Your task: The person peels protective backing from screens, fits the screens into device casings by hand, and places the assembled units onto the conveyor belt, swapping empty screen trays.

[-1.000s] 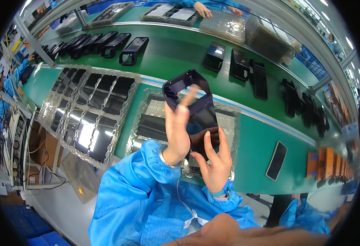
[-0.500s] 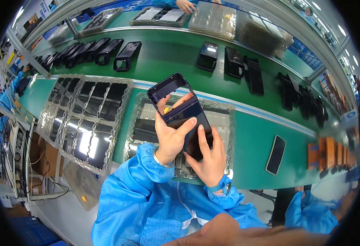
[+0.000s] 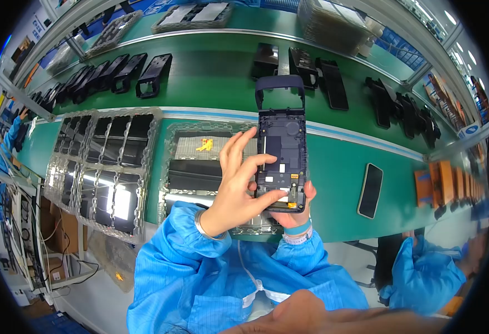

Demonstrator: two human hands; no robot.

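Observation:
A dark plastic device housing with an open frame at its top end is held up over the bench, its inner side towards me. Small white patches and orange-yellow pieces show inside its lower part. My right hand grips the bottom end from below, mostly hidden behind it. Over the left edge reaches my left hand, its fingers spread, with thumb and index finger over the lower interior. Behind my left hand, a clear plastic tray holds black parts and a few small yellow pieces.
Clear trays of glossy dark panels lie on the left. To the right is a phone, with orange blocks beyond. Several black housings line the green bench behind. A person's blue sleeve is at lower right.
The housing has been turned so its inside faces me and it stands more upright, farther right. My left hand has loosened and spread its fingers; my right hand has moved underneath.

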